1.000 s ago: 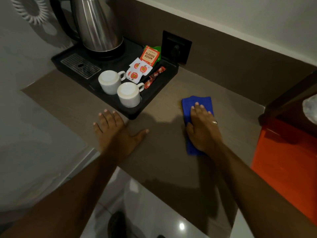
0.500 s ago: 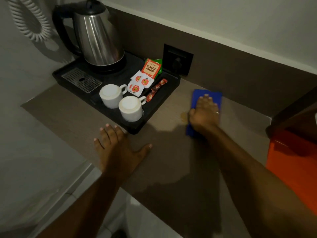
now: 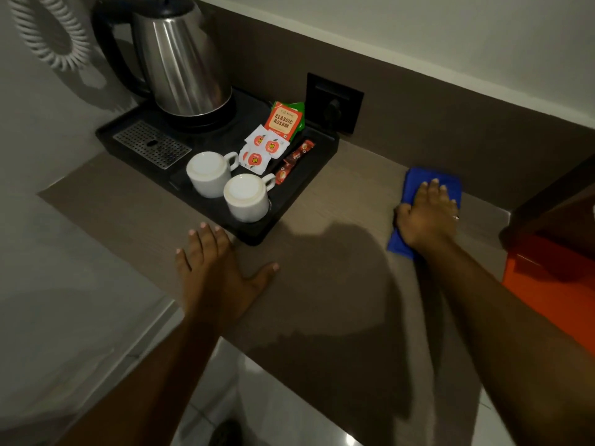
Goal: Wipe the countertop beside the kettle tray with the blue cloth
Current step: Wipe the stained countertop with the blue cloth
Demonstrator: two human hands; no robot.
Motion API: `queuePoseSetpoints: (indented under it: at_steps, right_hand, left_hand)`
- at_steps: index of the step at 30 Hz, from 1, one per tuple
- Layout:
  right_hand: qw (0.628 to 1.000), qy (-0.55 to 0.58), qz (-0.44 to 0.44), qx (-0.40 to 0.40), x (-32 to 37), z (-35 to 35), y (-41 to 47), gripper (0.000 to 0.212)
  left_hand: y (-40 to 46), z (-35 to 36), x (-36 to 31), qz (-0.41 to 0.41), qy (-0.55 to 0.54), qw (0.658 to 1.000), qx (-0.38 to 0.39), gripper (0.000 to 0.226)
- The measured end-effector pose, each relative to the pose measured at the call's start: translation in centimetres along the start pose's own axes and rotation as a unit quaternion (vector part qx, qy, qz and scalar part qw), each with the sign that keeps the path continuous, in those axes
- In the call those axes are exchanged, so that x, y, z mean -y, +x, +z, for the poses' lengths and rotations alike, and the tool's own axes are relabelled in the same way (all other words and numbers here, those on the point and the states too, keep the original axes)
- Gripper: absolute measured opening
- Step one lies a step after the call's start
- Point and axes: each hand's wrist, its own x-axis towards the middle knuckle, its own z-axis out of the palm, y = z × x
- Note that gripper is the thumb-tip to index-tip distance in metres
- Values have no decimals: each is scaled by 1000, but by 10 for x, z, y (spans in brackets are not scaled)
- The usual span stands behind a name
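A folded blue cloth (image 3: 415,180) lies flat on the brown countertop (image 3: 338,304), to the right of the black kettle tray (image 3: 309,175) and close to the back wall. My right hand (image 3: 426,217) presses down on the cloth with fingers spread over it, covering its middle. My left hand (image 3: 215,268) rests palm down on the countertop just in front of the tray's near corner, fingers apart, holding nothing.
The tray carries a steel kettle (image 3: 180,62), two upturned white cups (image 3: 211,175) (image 3: 248,196), and tea and sugar sachets (image 3: 283,123). A black wall socket (image 3: 335,107) sits behind. An orange surface (image 3: 553,291) borders the counter at right. A coiled white cord (image 3: 48,33) hangs at left.
My right hand has slid the blue cloth away from me and to the right, toward the back wall. My left hand has stayed flat in front of the tray.
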Motion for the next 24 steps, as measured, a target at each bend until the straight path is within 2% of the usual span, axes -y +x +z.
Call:
queuePoseSetpoints:
  at_steps: [2, 3, 7, 10, 12, 15, 17, 20, 22, 24]
  right_hand:
    - [998, 22, 58, 8, 36, -2, 2, 69]
    - [998, 25, 48, 14, 54, -3, -2, 69]
    - [987, 43, -157, 16, 98, 10, -55, 70]
    - [946, 3, -322, 37, 56, 13, -95, 69]
    - [939, -3, -341, 44, 9, 7, -91, 68]
    - [975, 20, -220, 32, -43, -2, -60, 67]
    - [991, 7, -131, 15, -51, -1, -39, 67]
    - [1000, -2, 8, -12, -20, 3, -21, 67]
    - [993, 26, 112, -3, 14, 3, -17, 69]
    - [990, 37, 137, 23, 51, 3, -22, 72]
  left_hand:
    - [0, 0, 0, -3, 2, 1000, 1, 132]
    - [3, 1, 0, -5, 6, 1000, 1, 131]
    - [16, 5, 4, -36, -12, 999, 18, 135]
    - [19, 6, 7, -32, -14, 999, 16, 136]
    - [18, 6, 8, -27, -10, 999, 20, 136]
    - [15, 2, 16, -4, -1, 1000, 30, 134]
    - [15, -1, 25, 27, 20, 999, 24, 130]
    - [16, -3, 31, 40, 29, 998, 30, 126]
    - [16, -2, 29, 36, 21, 999, 25, 124]
    - [16, -1, 28, 36, 22, 999, 15, 122]
